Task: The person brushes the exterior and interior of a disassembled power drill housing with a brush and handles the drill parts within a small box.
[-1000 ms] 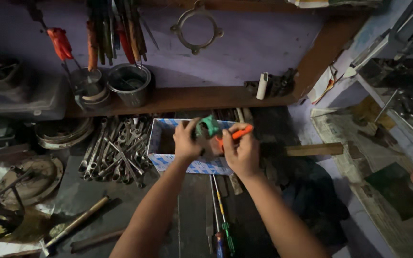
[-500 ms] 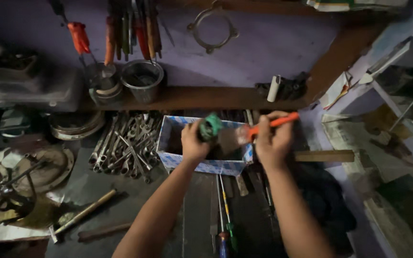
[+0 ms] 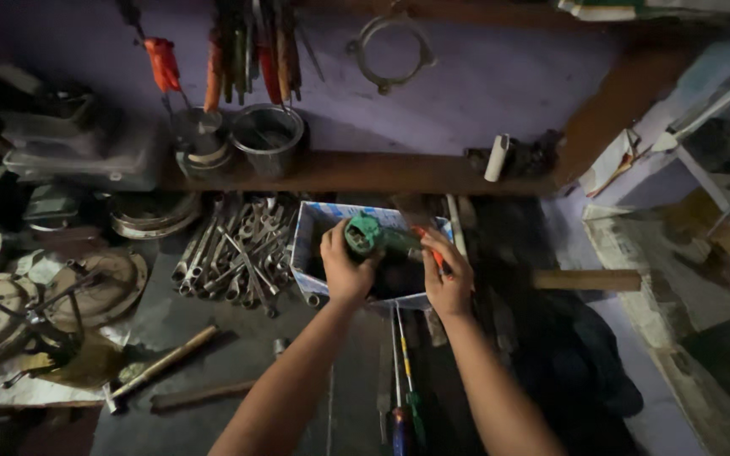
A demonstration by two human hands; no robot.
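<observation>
My left hand (image 3: 344,268) grips the round green end of a green tool (image 3: 375,237) over a white and blue cardboard box (image 3: 307,233). My right hand (image 3: 448,277) holds an orange-handled tool (image 3: 429,247) at the box's right side, its fingers curled round the handle. Both hands reach into the open top of the box, whose inside is dark. The green tool lies roughly level between the two hands.
A heap of spanners (image 3: 234,250) lies left of the box. A wooden shelf (image 3: 365,171) holds metal tins (image 3: 269,139) and a white roll (image 3: 496,158). Screwdrivers (image 3: 405,397) lie near my arms, a hammer (image 3: 160,365) at left, a wooden handle (image 3: 586,279) at right.
The view has shifted so the box sits lower. The orange-handled tool, raised and tilted up before, has come down against the box beside the green tool.
</observation>
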